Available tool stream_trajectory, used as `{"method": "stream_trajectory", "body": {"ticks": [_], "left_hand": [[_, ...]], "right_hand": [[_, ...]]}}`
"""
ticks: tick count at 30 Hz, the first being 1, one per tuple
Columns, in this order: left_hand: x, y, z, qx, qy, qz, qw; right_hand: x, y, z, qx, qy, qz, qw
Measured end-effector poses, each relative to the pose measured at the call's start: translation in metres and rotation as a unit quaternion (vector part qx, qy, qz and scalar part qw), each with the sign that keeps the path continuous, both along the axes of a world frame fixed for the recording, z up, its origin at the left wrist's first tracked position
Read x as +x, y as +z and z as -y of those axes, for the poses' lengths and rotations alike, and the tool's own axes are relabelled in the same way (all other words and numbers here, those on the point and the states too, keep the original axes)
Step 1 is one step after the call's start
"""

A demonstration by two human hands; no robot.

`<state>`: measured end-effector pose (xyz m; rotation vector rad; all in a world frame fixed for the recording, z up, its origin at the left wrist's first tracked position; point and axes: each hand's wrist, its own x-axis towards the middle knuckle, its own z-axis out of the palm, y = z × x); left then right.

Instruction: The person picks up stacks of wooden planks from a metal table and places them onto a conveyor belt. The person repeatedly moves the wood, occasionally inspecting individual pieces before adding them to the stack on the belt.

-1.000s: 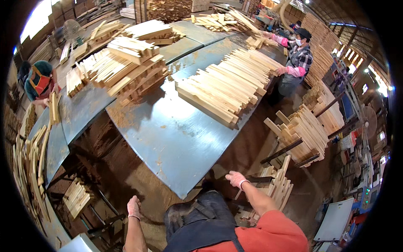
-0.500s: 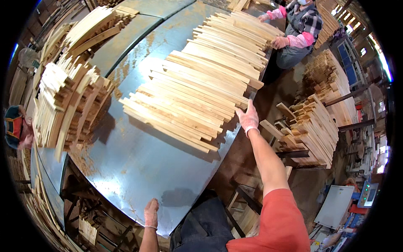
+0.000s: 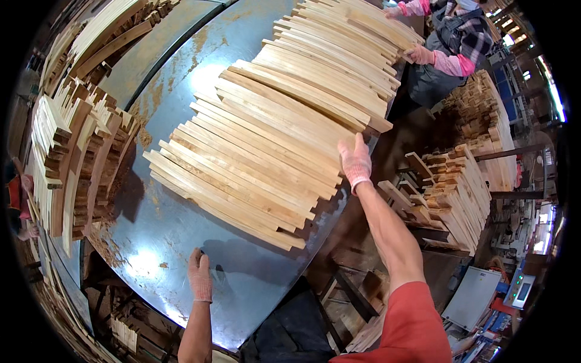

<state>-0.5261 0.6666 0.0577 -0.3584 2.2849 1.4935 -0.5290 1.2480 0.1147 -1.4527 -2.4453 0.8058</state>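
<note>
A row of pale wooden strips (image 3: 272, 139) lies side by side across a metal-topped table (image 3: 236, 290), their near-right ends uneven. My right hand (image 3: 355, 162), in a pale knit glove, touches the right ends of the strips, its fingers stretched out and thumb apart. A dark gap shows between strips just beyond it. My left hand (image 3: 200, 275), gloved the same way, hovers over the metal near the front edge, open and holding nothing. At the far right, a co-worker's gloved hand (image 3: 422, 55) rests at the ends of the farther strips.
A tall stack of strips (image 3: 78, 157) stands on the table's left. More stacked strips (image 3: 454, 199) sit on a rack to the right, beyond the table edge. Sawdust (image 3: 142, 133) streaks the metal. Another person (image 3: 18, 199) shows at the far left. A control box (image 3: 519, 290) is at lower right.
The nearer strips have shifted toward me and a gap has opened behind them, with my right hand at their ends. My left hand has moved forward and left over the table.
</note>
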Motion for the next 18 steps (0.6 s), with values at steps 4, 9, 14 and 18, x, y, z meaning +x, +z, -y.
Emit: {"method": "stream_trajectory", "body": {"ticks": [4, 9, 14, 18], "left_hand": [[-0.025, 0.020, -0.020, -0.106, -0.020, -0.045, 0.993], [-0.042, 0.031, -0.022, -0.053, -0.062, 0.024, 0.996], [-0.038, -0.002, 0.008, -0.208, -0.162, -0.091, 0.960], [-0.062, -0.023, 0.004, -0.217, -0.137, -0.115, 0.959]], "right_hand": [[0.046, -0.013, 0.063, -0.026, 0.060, -0.054, 0.996], [0.090, 0.020, 0.141, -0.278, 0.054, -0.066, 0.957], [-0.003, 0.029, 0.070, 0.048, 0.231, -0.093, 0.967], [-0.076, -0.081, -0.026, -0.176, 0.275, -0.163, 0.931]]}}
